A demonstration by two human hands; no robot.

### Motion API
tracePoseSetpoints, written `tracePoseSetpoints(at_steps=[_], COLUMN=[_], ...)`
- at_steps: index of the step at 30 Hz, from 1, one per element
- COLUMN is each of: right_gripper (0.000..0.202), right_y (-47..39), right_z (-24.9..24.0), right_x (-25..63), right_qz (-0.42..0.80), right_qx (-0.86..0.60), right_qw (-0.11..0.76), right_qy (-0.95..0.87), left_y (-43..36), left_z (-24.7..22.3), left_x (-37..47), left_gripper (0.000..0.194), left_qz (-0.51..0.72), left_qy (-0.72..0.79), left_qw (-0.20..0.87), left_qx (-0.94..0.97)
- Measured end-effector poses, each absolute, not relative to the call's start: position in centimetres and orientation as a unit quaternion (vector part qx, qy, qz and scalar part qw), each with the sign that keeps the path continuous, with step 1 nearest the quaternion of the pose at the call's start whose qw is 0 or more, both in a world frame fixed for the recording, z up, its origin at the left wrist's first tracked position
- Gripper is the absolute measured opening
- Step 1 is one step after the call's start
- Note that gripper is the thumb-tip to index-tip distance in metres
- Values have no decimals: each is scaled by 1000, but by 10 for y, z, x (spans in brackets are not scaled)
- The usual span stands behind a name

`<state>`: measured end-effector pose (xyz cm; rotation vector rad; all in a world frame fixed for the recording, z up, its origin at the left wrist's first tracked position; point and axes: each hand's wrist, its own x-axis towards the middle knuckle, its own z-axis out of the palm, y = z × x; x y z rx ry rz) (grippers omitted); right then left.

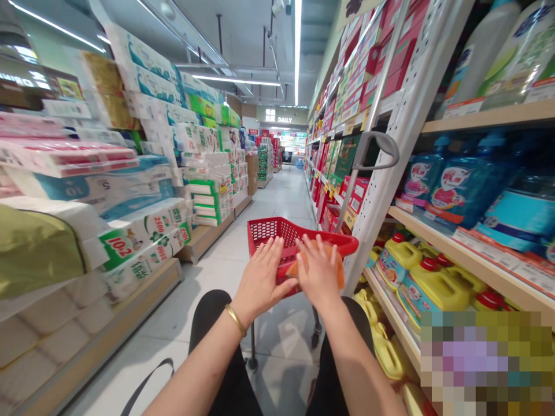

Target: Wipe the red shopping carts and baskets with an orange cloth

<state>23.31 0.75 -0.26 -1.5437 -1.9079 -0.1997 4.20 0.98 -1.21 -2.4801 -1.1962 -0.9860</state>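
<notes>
A red shopping basket cart [281, 228] with a perforated back wall stands before my knees. My left hand [264, 277], below a gold bangle [235, 320] on the wrist, is stretched out flat over the cart's near left part, holding nothing. My right hand [319, 271] is spread with its fingers apart, over an orange item [339, 271] at the cart's right side; whether it touches the item I cannot tell. The cart's grey handle [377, 151] rises on a metal pole at the right.
Stacked tissue packs [147, 231] line the left side on low platforms. On the right, shelves [477, 242] hold blue bottles [459, 179] and yellow jugs [437, 286]. The tiled aisle floor [281, 193] runs ahead. A dark strap [147, 384] lies at lower left.
</notes>
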Motion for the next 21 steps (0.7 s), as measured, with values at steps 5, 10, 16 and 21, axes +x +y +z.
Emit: tracePoseSetpoints(at_steps=[5,10,16,21], right_gripper=[49,52,47,47], right_y=[1,29,2,-2], right_z=[0,7,0,-2], right_x=[232,284,229,230], right_qz=[-76,-19,-76,-97], right_qx=[-550,-688,-553,-529], right_qw=[321,340,324,317], right_qy=[-767,-641,-764,-781], left_y=[10,6,8,8], left_z=[-11,-9,-13,-11], left_x=[35,40,43,42], left_gripper=[95,93,94,88], left_qz=[-332,-326,-342,-335], left_qy=[-408,-425,-409,-426], left_qw=[111,100,112,111], left_qx=[-843,-838,-838,-833])
